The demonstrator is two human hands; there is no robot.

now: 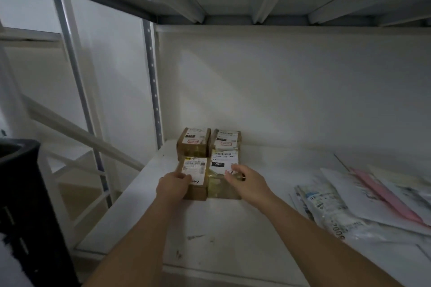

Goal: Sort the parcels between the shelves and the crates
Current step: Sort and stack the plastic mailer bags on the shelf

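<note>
four taped parcels sit in a block near the shelf's (233,228) back left corner. your left hand (173,185) grips the front left parcel (194,178), fingers curled round it; your right hand (247,182) hovers over the front right parcel (224,177), fingers loosely spread.

Count on the white shelf (233,228): four small brown parcels, set in a two-by-two block at the back left corner. These are the back left parcel (193,141), back right parcel (225,138), front left parcel (197,177) and front right parcel (224,175). Each carries one white label on top. At the right side lies one overlapping pile of flat mailers (363,202); the exact number cannot be told. One pink envelope (387,196) shows among them. One dark crate (25,205) stands at the left. Two hands are in view.
</note>
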